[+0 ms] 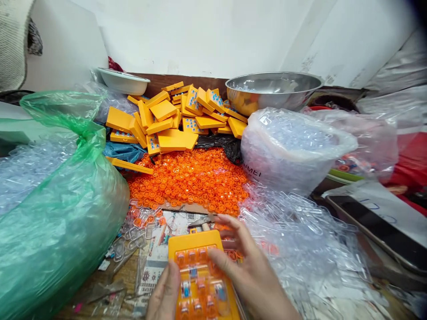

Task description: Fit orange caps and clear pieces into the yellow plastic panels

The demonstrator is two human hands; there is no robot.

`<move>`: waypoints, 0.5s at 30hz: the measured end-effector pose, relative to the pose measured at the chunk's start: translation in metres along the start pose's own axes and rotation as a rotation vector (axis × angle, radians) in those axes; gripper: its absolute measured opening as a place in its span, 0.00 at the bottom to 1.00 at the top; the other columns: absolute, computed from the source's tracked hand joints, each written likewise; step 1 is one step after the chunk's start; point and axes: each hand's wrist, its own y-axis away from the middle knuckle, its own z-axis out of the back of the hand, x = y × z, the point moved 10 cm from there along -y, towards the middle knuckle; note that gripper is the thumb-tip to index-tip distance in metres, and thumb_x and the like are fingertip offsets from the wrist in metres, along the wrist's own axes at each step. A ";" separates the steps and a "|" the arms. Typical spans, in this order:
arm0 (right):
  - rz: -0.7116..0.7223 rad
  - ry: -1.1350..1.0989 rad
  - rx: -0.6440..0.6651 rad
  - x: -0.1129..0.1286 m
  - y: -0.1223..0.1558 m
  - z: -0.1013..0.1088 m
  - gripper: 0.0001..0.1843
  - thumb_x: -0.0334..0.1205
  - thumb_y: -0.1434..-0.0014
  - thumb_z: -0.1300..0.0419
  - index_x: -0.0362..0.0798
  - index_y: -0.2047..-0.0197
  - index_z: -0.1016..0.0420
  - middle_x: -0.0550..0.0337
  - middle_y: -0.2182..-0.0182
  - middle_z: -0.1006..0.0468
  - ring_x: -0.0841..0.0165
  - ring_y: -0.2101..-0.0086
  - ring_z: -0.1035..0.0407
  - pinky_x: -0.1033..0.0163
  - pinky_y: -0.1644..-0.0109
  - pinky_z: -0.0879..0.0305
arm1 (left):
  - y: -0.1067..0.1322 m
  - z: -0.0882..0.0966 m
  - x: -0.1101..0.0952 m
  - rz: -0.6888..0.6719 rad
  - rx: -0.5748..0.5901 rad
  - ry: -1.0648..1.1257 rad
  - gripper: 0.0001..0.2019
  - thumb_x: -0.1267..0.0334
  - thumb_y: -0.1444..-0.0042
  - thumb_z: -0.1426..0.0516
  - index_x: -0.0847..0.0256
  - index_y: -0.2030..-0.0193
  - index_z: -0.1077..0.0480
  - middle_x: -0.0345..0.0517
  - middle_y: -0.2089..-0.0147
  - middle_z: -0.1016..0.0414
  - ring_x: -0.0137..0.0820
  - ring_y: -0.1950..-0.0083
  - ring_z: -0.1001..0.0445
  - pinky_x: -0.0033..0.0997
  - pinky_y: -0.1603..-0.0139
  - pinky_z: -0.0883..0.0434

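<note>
Both hands are meeting on the orange tray [196,266], low in the middle of the head view. The left hand [165,293] is pinching the tray's near left corner, its thumb pressing down on the rim and its other fingers hiding underneath. The right hand [248,271] is resting along the tray's right side. Its thumb is lying across the tray's face, and its fingers [233,229] are fanning loosely past the far right corner (whether they are bracing the tray from below, I cannot tell).

The tray's long axis is running away from the person, with the far end leaning a little to the left. Its cells are carrying small clear and orange pieces. Since both hands are touching it, neither is nearer: the left is taking the near end and the right is covering the right edge toward the far end.

Just beyond the tray's far end, a heap of orange caps [190,178] is spreading over the table. Farther beyond that, yellow panels [176,118] are piling up against the wall. A steel bowl [273,89] is sitting beyond the tray and to its right, behind a clear bag [293,146] of transparent parts. Loose clear clips [300,240] are lying to the tray's right, close to the right hand. A bulging green bag [56,209] is filling the space to the tray's left.
</note>
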 end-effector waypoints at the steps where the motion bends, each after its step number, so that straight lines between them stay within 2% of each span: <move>1: 0.132 0.309 -0.080 0.010 -0.008 0.019 0.20 0.54 0.42 0.45 0.53 0.50 0.32 0.56 0.53 0.24 0.64 0.57 0.28 0.59 0.57 0.30 | -0.003 0.001 0.004 0.059 0.017 0.004 0.35 0.44 0.52 0.39 0.65 0.42 0.33 0.56 0.57 0.19 0.50 0.45 0.27 0.48 0.42 0.33; 3: 0.197 0.597 -0.205 0.009 -0.023 0.050 0.14 0.45 0.41 0.43 0.47 0.57 0.25 0.49 0.59 0.22 0.55 0.58 0.29 0.48 0.55 0.34 | -0.006 -0.001 0.010 0.162 0.086 0.005 0.35 0.41 0.49 0.43 0.68 0.43 0.32 0.58 0.56 0.19 0.51 0.44 0.28 0.50 0.40 0.36; 5: 0.180 0.747 -0.231 -0.002 -0.036 0.065 0.11 0.36 0.44 0.41 0.41 0.60 0.22 0.44 0.64 0.21 0.46 0.60 0.30 0.41 0.57 0.38 | -0.005 -0.009 0.013 0.220 0.196 0.010 0.33 0.40 0.46 0.47 0.67 0.46 0.29 0.59 0.55 0.20 0.51 0.44 0.29 0.53 0.38 0.39; 9: 0.210 0.894 -0.172 -0.015 -0.048 0.055 0.14 0.27 0.46 0.42 0.37 0.57 0.21 0.41 0.66 0.20 0.43 0.62 0.30 0.42 0.62 0.39 | 0.001 -0.023 0.012 0.221 0.367 0.011 0.27 0.43 0.41 0.50 0.64 0.52 0.24 0.57 0.54 0.20 0.51 0.44 0.29 0.54 0.36 0.43; 12: 0.281 0.868 -0.144 -0.013 -0.052 0.045 0.16 0.25 0.46 0.44 0.35 0.55 0.22 0.40 0.66 0.21 0.45 0.63 0.30 0.42 0.61 0.38 | 0.006 -0.026 0.014 0.261 0.383 -0.008 0.28 0.42 0.41 0.52 0.63 0.53 0.23 0.55 0.57 0.19 0.49 0.45 0.27 0.51 0.36 0.43; 15: 0.387 0.729 -0.149 0.004 -0.049 0.048 0.18 0.28 0.42 0.47 0.35 0.51 0.25 0.42 0.64 0.24 0.53 0.62 0.31 0.47 0.59 0.35 | 0.013 -0.032 0.008 0.240 0.392 0.026 0.27 0.41 0.45 0.47 0.63 0.55 0.22 0.53 0.58 0.18 0.48 0.46 0.26 0.47 0.36 0.41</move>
